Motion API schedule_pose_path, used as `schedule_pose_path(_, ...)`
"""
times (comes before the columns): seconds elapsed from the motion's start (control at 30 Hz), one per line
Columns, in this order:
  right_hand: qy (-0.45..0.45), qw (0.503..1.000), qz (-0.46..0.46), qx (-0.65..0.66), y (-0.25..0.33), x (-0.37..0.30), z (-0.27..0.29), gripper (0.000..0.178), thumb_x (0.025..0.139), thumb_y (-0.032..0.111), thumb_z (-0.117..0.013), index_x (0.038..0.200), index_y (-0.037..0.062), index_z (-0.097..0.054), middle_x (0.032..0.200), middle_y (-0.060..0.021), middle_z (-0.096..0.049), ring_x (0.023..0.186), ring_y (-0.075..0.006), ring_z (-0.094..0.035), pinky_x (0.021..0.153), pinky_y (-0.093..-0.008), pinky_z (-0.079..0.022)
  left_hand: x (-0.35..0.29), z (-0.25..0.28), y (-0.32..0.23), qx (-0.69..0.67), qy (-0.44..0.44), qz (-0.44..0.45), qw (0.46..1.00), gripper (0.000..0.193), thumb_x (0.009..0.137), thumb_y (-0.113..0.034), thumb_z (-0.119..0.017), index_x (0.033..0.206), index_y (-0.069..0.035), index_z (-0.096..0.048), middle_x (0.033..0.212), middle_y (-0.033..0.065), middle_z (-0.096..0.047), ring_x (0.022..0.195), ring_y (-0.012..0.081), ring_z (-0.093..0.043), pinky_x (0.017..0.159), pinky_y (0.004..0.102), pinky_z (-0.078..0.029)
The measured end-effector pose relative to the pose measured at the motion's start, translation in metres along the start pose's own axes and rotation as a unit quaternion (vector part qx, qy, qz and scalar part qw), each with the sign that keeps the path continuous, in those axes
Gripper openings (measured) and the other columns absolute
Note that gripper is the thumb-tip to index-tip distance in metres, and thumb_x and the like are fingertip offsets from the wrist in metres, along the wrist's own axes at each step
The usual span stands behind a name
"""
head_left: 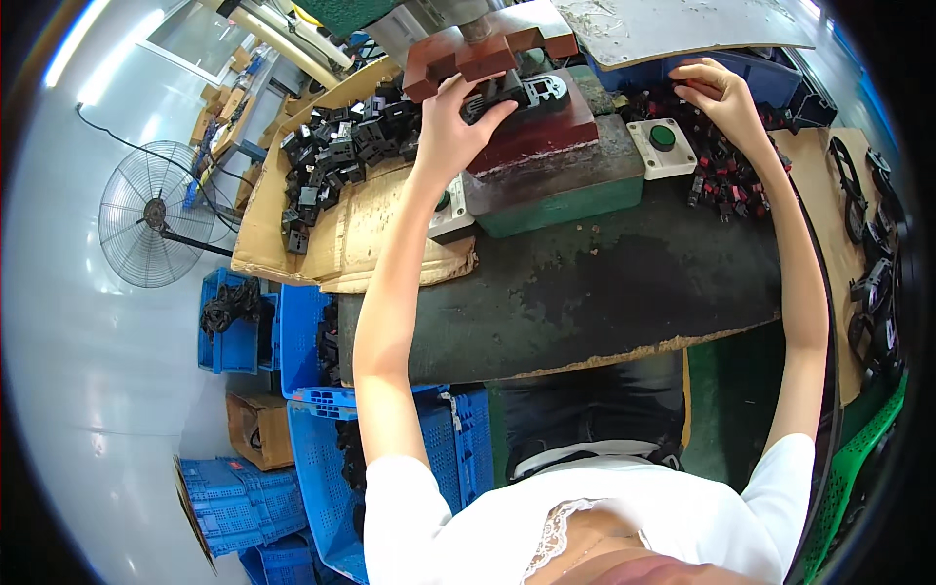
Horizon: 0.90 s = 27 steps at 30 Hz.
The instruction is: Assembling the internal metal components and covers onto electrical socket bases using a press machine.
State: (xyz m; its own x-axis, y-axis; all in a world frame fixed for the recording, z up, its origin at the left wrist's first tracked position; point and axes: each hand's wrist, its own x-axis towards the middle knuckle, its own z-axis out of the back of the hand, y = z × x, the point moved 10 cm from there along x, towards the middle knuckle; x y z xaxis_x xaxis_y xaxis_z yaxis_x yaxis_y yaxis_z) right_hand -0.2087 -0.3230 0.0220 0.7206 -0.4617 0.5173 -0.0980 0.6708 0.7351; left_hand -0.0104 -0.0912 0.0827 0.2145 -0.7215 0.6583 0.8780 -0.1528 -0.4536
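My left hand [456,129] is closed on a black plastic part [499,95] at the press, with thumb and fingers around it. Beside that part, a silvery plate with cut-outs [546,92] lies on the red-brown lower block [546,138]. Just above hangs the press's red-brown upper block [458,60]. My right hand [720,96] is raised over a pile of small black and red parts [729,180]. Its thumb and fingers are pinched together; whatever lies between them is too small to make out.
A green push button [662,136] sits in a white box right of the press; a second white button box [450,210] stands left. Black parts [341,146] fill a cardboard tray [255,219]. Blue crates [244,492] stand lower left, near a fan [154,213].
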Motion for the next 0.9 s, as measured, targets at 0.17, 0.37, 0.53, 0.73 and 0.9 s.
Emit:
schedule_pose_path(0.17, 0.023, 1.0, 0.01, -0.013, 0.022, 0.0, -0.012, 0.029, 0.086, 0.003, -0.059, 0.115, 0.0005, -0.059, 0.104, -0.0041, -0.059, 0.097, -0.01, -0.056, 0.089, -0.0227, -0.045, 0.0, -0.002, 0.003, 0.032, 0.001, -0.033, 0.999, 0.031, 0.072, -0.017, -0.076, 0.099, -0.005, -0.065, 0.093, 0.0106, -0.068, 0.086, 0.0261, -0.065, 0.081, 0.0331, -0.048)
schedule_pose_path(0.37, 0.039, 0.996, 0.047, 0.068, 0.069, 0.011, -0.053, 0.03, 0.084, 0.003, -0.063, 0.113, 0.0002, -0.055, 0.102, -0.0063, -0.062, 0.089, -0.0074, -0.058, 0.082, -0.0227, -0.049, -0.002, -0.01, -0.01, 0.028, 0.049, -0.091, 0.994, 0.022, 0.078, -0.011, -0.069, 0.099, -0.003, -0.065, 0.102, 0.0089, -0.067, 0.098, 0.0224, -0.063, 0.087, 0.0314, -0.046)
schedule_pose_path(0.53, 0.07, 0.99, 0.116, 0.038, 0.104, 0.038, -0.099, 0.024, 0.084, 0.004, -0.062, 0.107, -0.0008, -0.06, 0.093, -0.0078, -0.066, 0.087, -0.0112, -0.063, 0.081, -0.026, -0.05, -0.007, -0.005, -0.018, 0.114, 0.038, -0.122, 0.985, 0.021, 0.078, -0.01, -0.068, 0.098, -0.005, -0.067, 0.099, 0.0098, -0.066, 0.092, 0.0254, -0.063, 0.083, 0.0318, -0.047)
schedule_pose_path(0.73, 0.116, 0.973, 0.197, -0.031, 0.122, 0.055, -0.126, 0.021, 0.08, 0.011, -0.065, 0.097, -0.0017, -0.063, 0.084, -0.0144, -0.068, 0.081, -0.0261, -0.066, 0.077, -0.0315, -0.051, -0.01, 0.017, -0.012, 0.098, 0.013, -0.103, 0.99, 0.019, 0.075, -0.016, -0.071, 0.093, -0.011, -0.07, 0.093, 0.0096, -0.066, 0.083, 0.0257, -0.06, 0.073, 0.0337, -0.046)
schedule_pose_path(0.9, 0.12, 0.966, 0.221, -0.055, 0.124, 0.055, -0.129, 0.015, 0.079, 0.008, -0.064, 0.092, -0.0005, -0.062, 0.081, -0.0145, -0.066, 0.078, -0.0281, -0.064, 0.073, -0.0339, -0.051, -0.044, 0.054, -0.01, 0.111, -0.027, -0.089, 0.989, 0.005, 0.074, -0.003, -0.067, 0.078, -0.003, -0.065, 0.082, 0.0079, -0.065, 0.078, 0.0247, -0.061, 0.072, 0.0327, -0.046)
